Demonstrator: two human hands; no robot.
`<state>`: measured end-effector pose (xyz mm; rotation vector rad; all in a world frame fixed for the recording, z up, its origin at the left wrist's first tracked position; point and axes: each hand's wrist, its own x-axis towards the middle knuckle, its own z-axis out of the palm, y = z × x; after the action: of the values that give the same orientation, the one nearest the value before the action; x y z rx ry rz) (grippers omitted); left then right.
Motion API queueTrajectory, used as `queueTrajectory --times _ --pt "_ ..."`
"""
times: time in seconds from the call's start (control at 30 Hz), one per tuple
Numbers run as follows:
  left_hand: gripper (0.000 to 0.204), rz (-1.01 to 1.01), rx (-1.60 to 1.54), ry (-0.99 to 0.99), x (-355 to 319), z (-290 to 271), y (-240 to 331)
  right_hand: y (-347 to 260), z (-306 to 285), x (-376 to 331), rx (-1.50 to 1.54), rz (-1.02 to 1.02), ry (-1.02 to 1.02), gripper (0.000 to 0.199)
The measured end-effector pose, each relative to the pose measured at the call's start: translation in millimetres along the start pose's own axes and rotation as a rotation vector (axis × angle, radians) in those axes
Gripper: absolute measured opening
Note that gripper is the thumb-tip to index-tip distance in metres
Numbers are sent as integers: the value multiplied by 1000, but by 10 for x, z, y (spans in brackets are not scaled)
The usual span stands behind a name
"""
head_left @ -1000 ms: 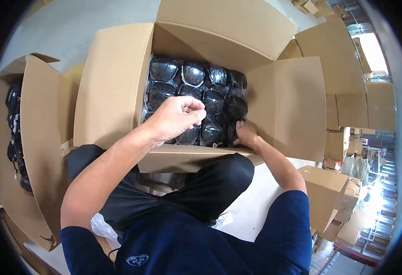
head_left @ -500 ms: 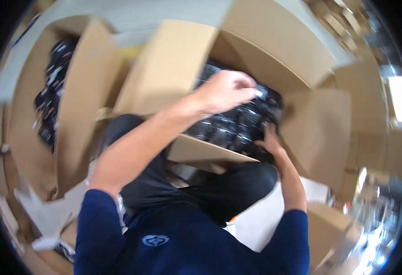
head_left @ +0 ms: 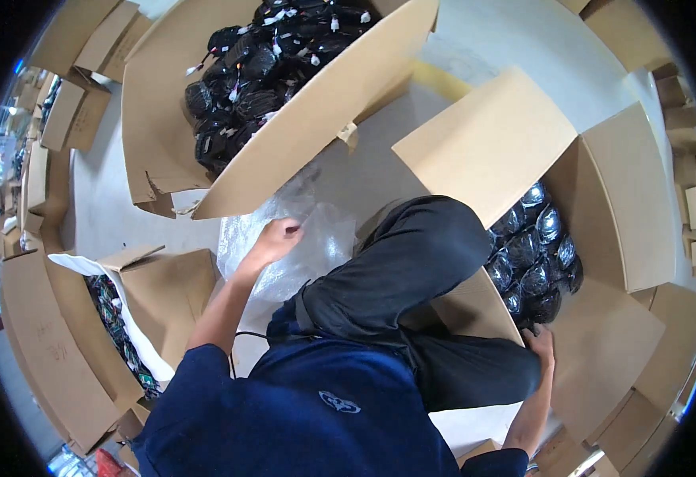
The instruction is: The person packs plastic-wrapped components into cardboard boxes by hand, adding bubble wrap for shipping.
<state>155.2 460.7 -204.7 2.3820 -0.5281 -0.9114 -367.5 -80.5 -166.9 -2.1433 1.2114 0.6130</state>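
My left hand (head_left: 276, 240) is over a clear bubble wrap sheet (head_left: 316, 224) on the floor, left of my bent knee. Its fingers are curled closed, and whatever they may hold is hidden. At the near corner of the right cardboard box (head_left: 602, 211), my right hand (head_left: 540, 342) reaches in with its fingers a little apart, by the lowest of several shiny black plastic-wrapped bundles (head_left: 535, 280). Their tips meet the dark bundle there, without visibly gripping it.
A large open carton (head_left: 316, 119) at upper left holds several black bundles with white connectors (head_left: 257, 75). Lower left, another carton (head_left: 62, 342) contains green-and-dark parts (head_left: 121, 330) beside a white sheet. More cartons stand along both sides; a yellow floor stripe (head_left: 441, 79) runs behind.
My view has swung left. My left hand has moved from above the bundles in the right box to the bubble wrap. My right hand stays by the box's near corner.
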Motion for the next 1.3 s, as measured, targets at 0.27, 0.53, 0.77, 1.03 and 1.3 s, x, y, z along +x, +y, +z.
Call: queueTrajectory --times 0.27,0.53,0.77,1.03,1.3 --pt "62 33 91 375 633 1096 -847 -174 -77 -27 -76 -39 74 28" --pt "27 119 469 -72 1165 950 -424 -353 51 -283 -21 -230 307 29" --pt "9 666 -226 540 296 -108 919 -1032 -351 -332 231 -166 302 34" --pt "12 1269 -353 513 -283 -1494 3038 -4323 -1267 -1151 287 -1023 451 73" --pt "23 1567 213 453 -621 -1922 4339 -4873 -1789 -1356 242 -1271 788 17"
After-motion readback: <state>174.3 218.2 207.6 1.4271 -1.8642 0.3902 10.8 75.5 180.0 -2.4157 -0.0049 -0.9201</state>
